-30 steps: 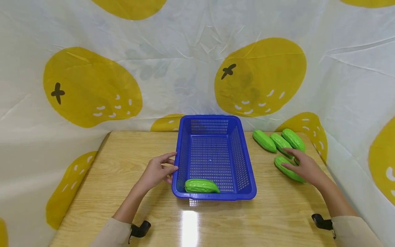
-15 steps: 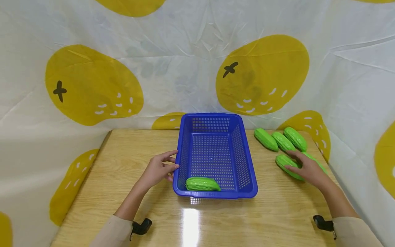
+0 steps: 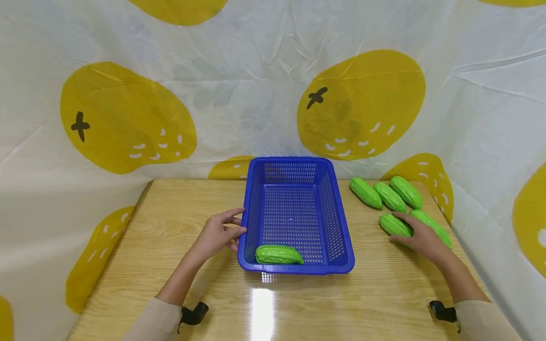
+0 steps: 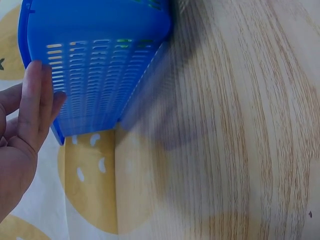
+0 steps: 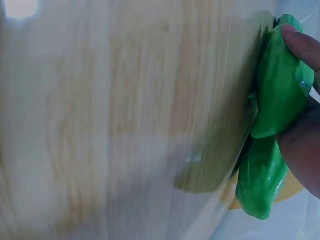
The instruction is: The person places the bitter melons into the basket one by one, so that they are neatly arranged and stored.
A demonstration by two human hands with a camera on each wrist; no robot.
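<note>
1. Between the blue basket [image 3: 296, 269] and the gripped gourd [image 3: 394, 225], I have a strip of wood-grained surface [image 3: 367, 298].
2. The basket is rectangular, perforated plastic; one glossy, ridged gourd [image 3: 279, 255] lies inside along its near wall.
3. I see the right hand [image 3: 422, 239] with fingers curled around the gripped gourd; the left hand's [image 3: 215, 237] fingers, spread, touch the basket's rim.

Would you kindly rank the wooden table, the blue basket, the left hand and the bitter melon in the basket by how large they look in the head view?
Wooden table
Blue basket
Left hand
Bitter melon in the basket, slimmer than the hand
</note>
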